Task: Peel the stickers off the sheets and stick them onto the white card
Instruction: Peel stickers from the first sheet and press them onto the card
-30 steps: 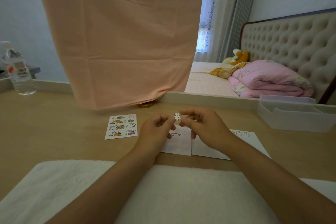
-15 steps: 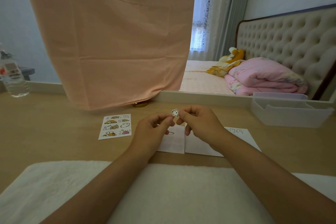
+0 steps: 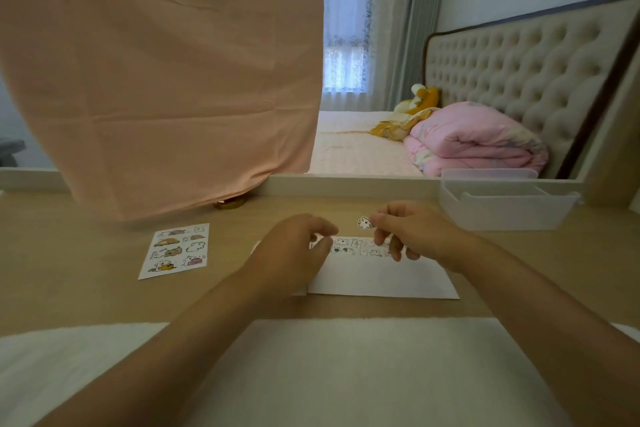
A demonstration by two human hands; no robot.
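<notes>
Hanging cloth [image 3: 156, 80]: peach, fills the upper left of the view.
Desk [image 3: 69, 288]: pale wood; the cloth's hem reaches its far side, and a white towel [image 3: 346, 374] covers its near edge under both forearms.
Bin [image 3: 502, 208]: clear plastic, far right on the desk.
White card [image 3: 381, 277]: flat at the centre, with a row of stickers [image 3: 356, 248] along its far edge.
Sticker sheet [image 3: 176, 250]: flat, left of the card and apart from it.
Left hand [image 3: 291, 250]: over the card's left end, fingers loosely curled, holding nothing that shows.
Right hand [image 3: 412, 232]: thumb and forefinger pinch a small white sticker [image 3: 364, 222], raised above the card's far edge.
</notes>
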